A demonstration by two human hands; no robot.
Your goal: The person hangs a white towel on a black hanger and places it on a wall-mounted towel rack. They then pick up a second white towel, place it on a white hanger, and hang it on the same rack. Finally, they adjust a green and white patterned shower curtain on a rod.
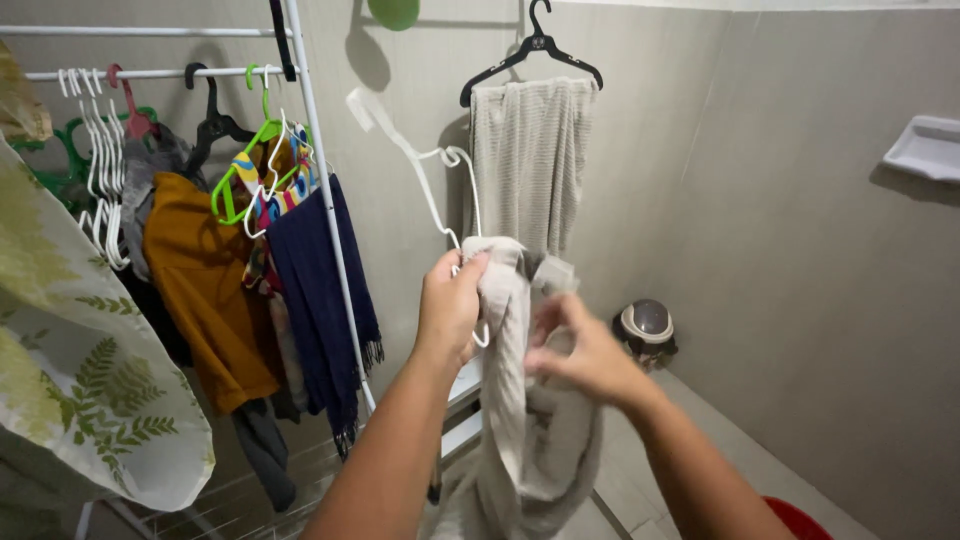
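Note:
My left hand (450, 305) grips a white plastic hanger (420, 170) together with the top of a beige towel-like cloth (520, 420). The cloth drapes down from the hanger in front of me. My right hand (580, 350) pinches a fold of the same cloth just to the right of the left hand. Behind them a second beige towel (530, 155) hangs on a black hanger (530, 50) against the wall.
A white clothes rack (325, 200) at left carries several hangers, a mustard garment (205, 290) and a dark blue scarf (320, 300). A leaf-print cloth (80, 370) hangs at far left. A small domed bin (646, 328) stands in the corner; a white wall shelf (925, 148) is at right.

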